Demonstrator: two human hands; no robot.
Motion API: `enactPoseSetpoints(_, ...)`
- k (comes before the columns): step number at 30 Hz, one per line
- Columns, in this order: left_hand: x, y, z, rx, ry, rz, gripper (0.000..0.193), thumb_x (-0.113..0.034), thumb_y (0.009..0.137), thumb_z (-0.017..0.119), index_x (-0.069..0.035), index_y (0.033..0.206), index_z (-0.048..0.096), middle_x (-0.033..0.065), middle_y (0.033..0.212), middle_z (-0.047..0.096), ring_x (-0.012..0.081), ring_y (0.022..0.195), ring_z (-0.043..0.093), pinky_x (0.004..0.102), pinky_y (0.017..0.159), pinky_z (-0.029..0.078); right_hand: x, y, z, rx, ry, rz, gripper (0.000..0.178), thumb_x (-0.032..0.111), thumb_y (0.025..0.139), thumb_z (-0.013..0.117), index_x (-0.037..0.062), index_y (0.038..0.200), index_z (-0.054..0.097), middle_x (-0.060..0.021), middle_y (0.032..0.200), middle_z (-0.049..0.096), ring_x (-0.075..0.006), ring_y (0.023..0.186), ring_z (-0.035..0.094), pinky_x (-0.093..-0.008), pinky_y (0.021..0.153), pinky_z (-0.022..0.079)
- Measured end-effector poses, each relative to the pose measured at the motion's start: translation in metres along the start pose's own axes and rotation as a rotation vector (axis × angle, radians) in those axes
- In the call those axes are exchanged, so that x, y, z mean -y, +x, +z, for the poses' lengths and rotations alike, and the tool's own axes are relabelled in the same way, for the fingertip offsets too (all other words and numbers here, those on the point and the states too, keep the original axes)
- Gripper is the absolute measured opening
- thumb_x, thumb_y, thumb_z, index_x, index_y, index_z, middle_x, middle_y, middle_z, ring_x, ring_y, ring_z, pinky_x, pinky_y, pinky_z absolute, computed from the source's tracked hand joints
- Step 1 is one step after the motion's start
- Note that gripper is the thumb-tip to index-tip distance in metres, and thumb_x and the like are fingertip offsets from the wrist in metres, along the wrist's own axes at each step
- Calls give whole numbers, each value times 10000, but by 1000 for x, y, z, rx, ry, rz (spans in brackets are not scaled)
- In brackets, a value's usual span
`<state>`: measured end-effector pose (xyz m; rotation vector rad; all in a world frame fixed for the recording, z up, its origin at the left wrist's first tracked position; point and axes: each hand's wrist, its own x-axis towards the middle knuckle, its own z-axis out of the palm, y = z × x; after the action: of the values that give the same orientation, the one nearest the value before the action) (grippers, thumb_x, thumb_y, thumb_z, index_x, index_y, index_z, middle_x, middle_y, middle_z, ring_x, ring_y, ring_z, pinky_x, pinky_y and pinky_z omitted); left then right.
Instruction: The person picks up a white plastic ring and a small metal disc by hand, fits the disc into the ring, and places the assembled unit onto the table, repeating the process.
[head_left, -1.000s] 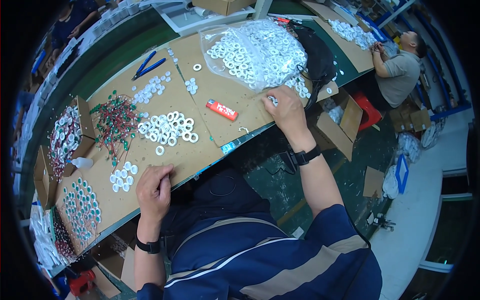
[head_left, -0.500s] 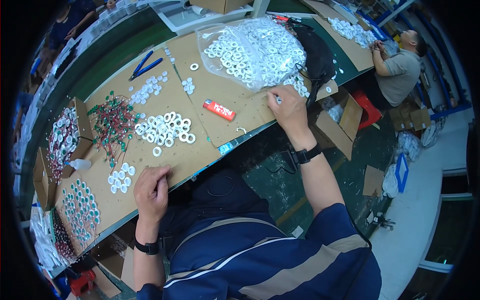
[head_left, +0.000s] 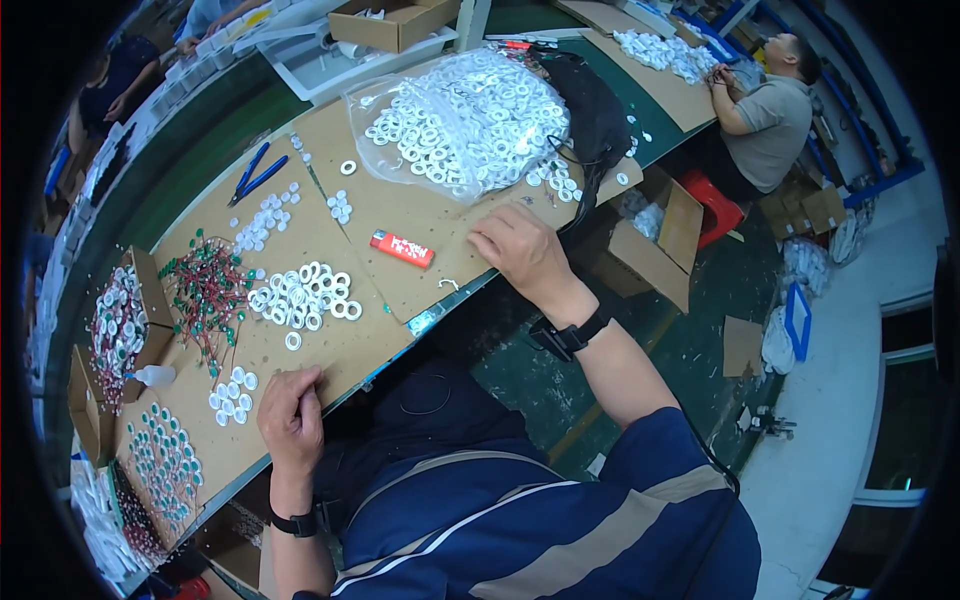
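Note:
My left hand (head_left: pixel 292 420) rests by the table's near edge, its fingers curled closed; whatever they may hold is hidden. Close beyond it lie a group of white round caps (head_left: pixel 232 396) and a pile of white rings (head_left: pixel 306 296). My right hand (head_left: pixel 522 250) is palm down over the cardboard-covered table, fingers bent under and closed, their contents out of sight. To its left lies a red lighter (head_left: pixel 402 249). Behind it is a clear plastic bag (head_left: pixel 470 125) full of white rings, with several loose rings (head_left: pixel 556 180) spilled at its right.
Blue-handled cutters (head_left: pixel 258 174) and small white discs (head_left: pixel 264 222) lie farther left. Red wires with green parts (head_left: pixel 208 290) are heaped near a small white bottle (head_left: pixel 154 375). Green-centred discs (head_left: pixel 164 460) cover the left end. A co-worker (head_left: pixel 762 120) sits at far right.
My right hand has moved left and nearer, away from the loose rings beside the bag. The whole view has shifted a little; my left hand keeps its place at the table edge.

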<state>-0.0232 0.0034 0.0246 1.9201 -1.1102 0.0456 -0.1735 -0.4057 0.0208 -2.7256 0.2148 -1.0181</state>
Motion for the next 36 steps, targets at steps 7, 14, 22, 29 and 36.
enactPoseSetpoints(7,-1,0,2,-30,5,0,283,157,987,696,5,1190,822,155,987,824,318,913,788,399,842,616,-59,31,-33,-322,817,999,156,196,1177,751,59,1181,823,17,950,732,-102,762,659,-311,661,561)
enactPoseSetpoints(14,0,3,2,-8,-10,-21,246,114,1040,663,20,1207,818,153,1035,826,289,959,791,383,883,616,-234,43,-128,-816,1257,1087,170,178,1206,660,25,1249,718,-51,968,702,-147,763,673,-298,650,588)
enactPoseSetpoints(22,8,-1,5,-2,-13,-39,260,111,1039,651,11,1212,818,138,1017,802,278,941,773,378,878,606,-338,40,-128,-1145,1268,1255,197,138,1183,608,12,1268,735,-121,1093,746,-245,888,741,-344,746,646)
enactPoseSetpoints(29,7,-5,1,-4,4,-67,262,106,1042,644,7,1212,815,135,1008,798,270,943,763,375,878,599,-356,44,-103,-985,1146,1257,380,269,1243,530,18,1477,693,-134,1348,745,-283,1186,717,-456,1063,613)
enactPoseSetpoints(36,5,-5,3,-12,14,-90,257,96,1044,642,5,1211,815,137,1012,801,270,947,762,377,883,597,-340,54,-93,-867,1125,1188,447,289,1231,547,29,1565,691,-134,1556,738,-268,1447,696,-489,1350,416)
